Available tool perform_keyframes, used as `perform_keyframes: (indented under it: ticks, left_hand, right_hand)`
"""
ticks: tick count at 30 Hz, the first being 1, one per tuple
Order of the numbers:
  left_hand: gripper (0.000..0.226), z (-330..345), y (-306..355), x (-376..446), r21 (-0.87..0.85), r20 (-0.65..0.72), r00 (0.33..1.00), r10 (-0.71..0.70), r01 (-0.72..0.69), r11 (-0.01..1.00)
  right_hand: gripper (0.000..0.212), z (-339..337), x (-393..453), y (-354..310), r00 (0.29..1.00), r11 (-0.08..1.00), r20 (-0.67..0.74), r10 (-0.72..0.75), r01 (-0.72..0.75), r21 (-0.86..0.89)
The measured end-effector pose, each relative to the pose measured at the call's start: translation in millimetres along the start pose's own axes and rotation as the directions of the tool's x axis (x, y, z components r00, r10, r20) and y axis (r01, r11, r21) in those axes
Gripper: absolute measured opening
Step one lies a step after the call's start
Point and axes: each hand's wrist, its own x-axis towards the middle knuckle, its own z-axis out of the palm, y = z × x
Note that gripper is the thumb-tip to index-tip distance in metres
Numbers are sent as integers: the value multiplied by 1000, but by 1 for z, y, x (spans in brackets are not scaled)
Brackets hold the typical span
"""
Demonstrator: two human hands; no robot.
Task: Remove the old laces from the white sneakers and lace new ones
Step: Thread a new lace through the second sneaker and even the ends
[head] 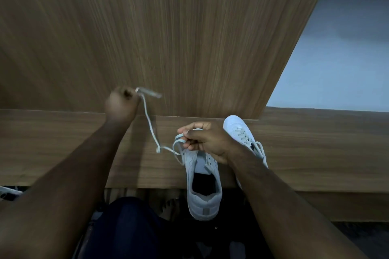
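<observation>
A white sneaker [203, 185] lies heel toward me over the front edge of the wooden ledge [63, 149], its opening dark. My right hand [207, 140] rests on its front part and pinches a loop of white lace [150, 124] between thumb and fingers. The lace runs up and left from the shoe to my left hand [121, 104], which grips its end raised above the ledge; the tip sticks out blurred to the right. A second white sneaker [242, 132], laced, lies behind my right forearm, toe pointing away.
A tall wooden panel [168, 27] rises behind the ledge. A pale wall [336, 59] shows at the right. My dark-trousered knee [126, 227] and a bare foot [168, 208] are below the ledge. A white object [8, 192] peeks in at the left edge.
</observation>
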Motion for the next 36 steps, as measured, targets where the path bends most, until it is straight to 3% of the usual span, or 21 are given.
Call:
perform_keyframes:
  ticks: [4,7,8,11,13,15,17,19,24,30,33,36]
  left_hand:
    - [24,-3,96,16,-399,-91,978,186,-208,893]
    - [8,3,127,9,-514,-107,959,263,-280,811]
    - [12,5,130,5,-560,-85,959,270,-270,783]
    - [22,14,114,-6,-617,40,966,256,-178,767]
    - [21,24,101,-22,-627,150,963,226,-84,774]
    - [22,36,88,-46,-580,282,946,160,35,814]
    - [27,48,69,-72,-430,379,923,68,111,896]
    - [27,56,49,-96,-315,428,903,28,120,941]
    - [8,73,17,-125,-254,529,844,-85,253,934]
    - [22,79,2,-128,61,555,831,-25,-11,998]
    - [22,82,15,-130,64,538,841,54,-105,992]
    - [15,91,20,-131,113,582,804,122,-229,967]
  right_hand:
    - [17,31,31,12,993,972,-100,-62,37,-231]
    - [40,40,36,17,989,757,5,-147,115,-644]
    - [45,37,32,19,985,695,6,-171,125,-708]
    - [37,13,8,30,895,615,-237,-379,51,-787]
    - [35,-5,-10,45,855,621,-400,-329,-124,-774]
    - [53,-16,-23,60,873,649,-459,-166,-254,-717]
    - [56,-21,-29,67,894,693,-441,-82,-267,-670]
    - [49,-23,-34,68,901,710,-427,-80,-249,-658]
    - [36,-20,-35,64,865,752,-496,-72,-280,-597]
    - [44,-24,-35,69,882,785,-469,-39,-264,-560]
    - [38,-20,-34,73,892,780,-442,-90,-213,-589]
    - [34,-17,-33,79,898,734,-413,-152,-177,-656]
